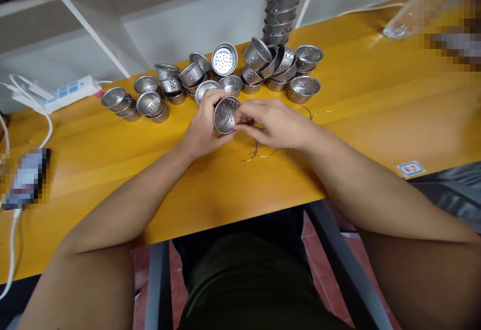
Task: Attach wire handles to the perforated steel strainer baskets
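Note:
My left hand (pixel 206 124) is wrapped round a small perforated metal cup (pixel 224 115), tilted so that its open mouth faces me. My right hand (pixel 268 122) is closed in a pinch at the cup's right rim. Whatever its fingertips hold there, if anything, is too small to make out. Several thin bent metal wires (pixel 265 155) lie on the table under and beside my right hand, partly hidden by it. Just behind my hands sit more perforated metal cups, the nearest one (pixel 206 91) close to my left fingers.
Perforated cups fill the back of the yellow table (pixel 225 195), with a tall stack (pixel 281 12) at the wall. A power strip (pixel 71 92), white cables and a phone (pixel 28 177) are on the left. At right are a clear plastic container (pixel 400 24) and a sticker (pixel 411 169).

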Available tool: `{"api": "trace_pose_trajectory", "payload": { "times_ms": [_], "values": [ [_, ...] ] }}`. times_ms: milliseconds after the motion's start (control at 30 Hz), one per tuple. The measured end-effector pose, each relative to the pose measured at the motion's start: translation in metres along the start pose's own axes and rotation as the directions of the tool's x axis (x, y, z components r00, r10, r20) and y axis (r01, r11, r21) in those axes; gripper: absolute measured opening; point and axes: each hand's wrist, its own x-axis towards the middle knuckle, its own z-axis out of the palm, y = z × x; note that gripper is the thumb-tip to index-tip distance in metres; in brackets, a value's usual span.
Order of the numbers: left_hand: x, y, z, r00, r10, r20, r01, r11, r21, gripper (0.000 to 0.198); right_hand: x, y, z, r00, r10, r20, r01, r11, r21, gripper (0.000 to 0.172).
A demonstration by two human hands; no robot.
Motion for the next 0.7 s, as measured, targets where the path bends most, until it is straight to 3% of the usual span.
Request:
{"api": "trace_pose_trajectory", "payload": {
  "times_ms": [267, 467, 633, 700],
  "values": [
    [-0.0006, -0.0004, -0.0006, 1.0, -0.022, 0.017, 0.022, 1.0, 0.011, 0.113, 0.0003, 0.0008, -0.0058, 0.999, 0.028, 0.043, -0.028, 1.0, 0.006, 0.007],
    [0.0004, -0.0034, 0.0005, 0.987, 0.159, -0.024, -0.159, 0.987, 0.029, 0.11, 0.0008, -0.0015, -0.0038, 0.999, 0.019, 0.03, -0.019, 1.0, 0.009, 0.006],
    [0.0009, 0.0012, -0.0003, 0.999, 0.038, -0.014, -0.037, 0.999, 0.027, 0.106, 0.0012, -0.0027, -0.0032, 0.999, 0.03, 0.021, -0.031, 0.999, 0.019, 0.007],
    [0.0008, 0.0007, -0.0001, 0.999, 0.05, -0.011, -0.05, 0.998, 0.026, 0.109, 0.0011, -0.0028, -0.0031, 0.999, 0.038, 0.016, -0.038, 0.999, 0.016, 0.007]
  ]
}}
